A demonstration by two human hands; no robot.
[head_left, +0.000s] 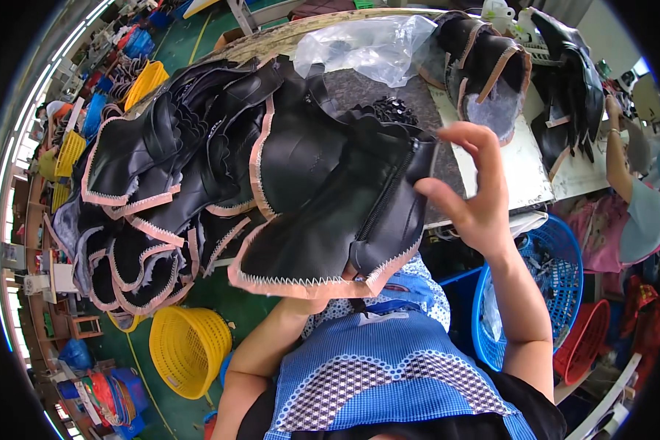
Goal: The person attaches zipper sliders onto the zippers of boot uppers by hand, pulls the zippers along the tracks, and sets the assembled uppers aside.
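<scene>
I hold up a black boot upper (323, 198) with a pink lining edge and a zipper down its right side, over the table's front edge. My left hand (301, 302) comes up under its lower hem; only the wrist shows, the fingers are hidden behind the piece. My right hand (469, 192) is at the upper's top right corner beside the zipper, with thumb and forefinger at the edge and the other fingers spread upward.
A heap of similar black uppers (161, 169) covers the table's left. A clear plastic bag (374, 45) and more uppers (491, 66) lie at the back. The table (506, 172) shows bare at right. Yellow basket (188, 346), blue basket (561, 275), red basket (588, 339) stand below. Another person (634, 198) works at right.
</scene>
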